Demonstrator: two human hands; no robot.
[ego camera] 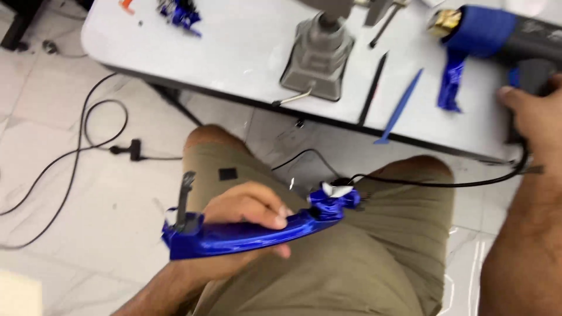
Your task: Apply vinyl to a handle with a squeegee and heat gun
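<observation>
A: Left hand, what's it doing?

B: Wrapped round a long curved handle part covered in shiny blue film, fingers curled over the top, thumb underneath. It's held over the lap, near side, left of centre. Black bracket sticks up at its left end; film's bunched w/ a white bit showing at the right end.

A: And the right hand?

B: Far right, at the table edge. Closed on the grip of a black heat gun, thumb laid across it. Gun's barrel is wrapped in blue tape, brass nozzle points left. A strip of blue film hangs under the barrel.

A: Cable?

B: Black cord runs from the gun down across the knees, ends up near the blue part's right end.

A: Other stuff on the table?

B: Grey stand base mid-table, a thin black stick and a blue plastic pry tool just right of it, blue film scraps far left.
</observation>
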